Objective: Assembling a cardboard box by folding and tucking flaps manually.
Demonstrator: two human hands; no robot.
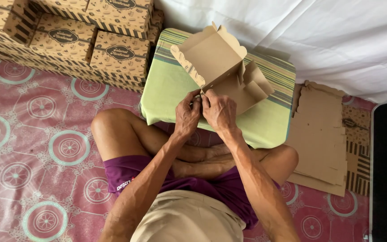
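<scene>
At the near edge of a half-folded cardboard box (220,67), the fingers (196,99) of both hands are pinched shut on the brown card. The left hand (187,115) grips the lower corner of the box's side wall, its fingertips curled over the edge. The right hand (220,112) sits just beside it, touching it at the knuckles, its fingertips pressed on the same corner where a flap meets the wall. The box is plain brown inside, with a scalloped lid flap standing up and tilted away from the person and two smaller flaps sticking up on the right side. It rests on a low bench (171,85) covered with a pale green cloth that has darker stripes along its edges. The person sits cross-legged on the floor behind the bench, in purple shorts (126,172) and a beige shirt, knees touching the cloth's hanging edge. To the right of the bench lies a stack of flat, unfolded box blanks (321,134), brown side up, on a pink floor mat (36,148) patterned with circles. At the upper left, beyond the bench, finished printed boxes (68,31) are piled in rows, close against its corner. A white sheet (319,36) covers the upper right.
</scene>
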